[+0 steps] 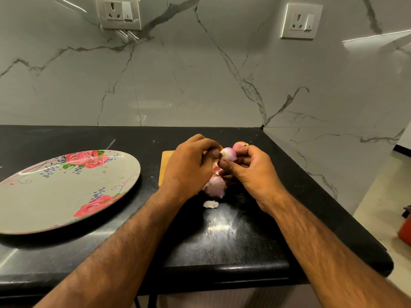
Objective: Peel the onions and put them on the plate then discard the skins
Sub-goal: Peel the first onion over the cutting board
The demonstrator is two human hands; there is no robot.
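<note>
A black stone countertop [222, 230] runs below a marbled wall. Well left of the wooden board [165, 167] lies a flowered plate [44, 196], with no onions on it. Over the board, the left hand [189, 165] pinches the end of a half-peeled onion [229, 154], which the right hand [251, 172] grips. Loose skins [215, 186] lie at the board's near edge.
</note>
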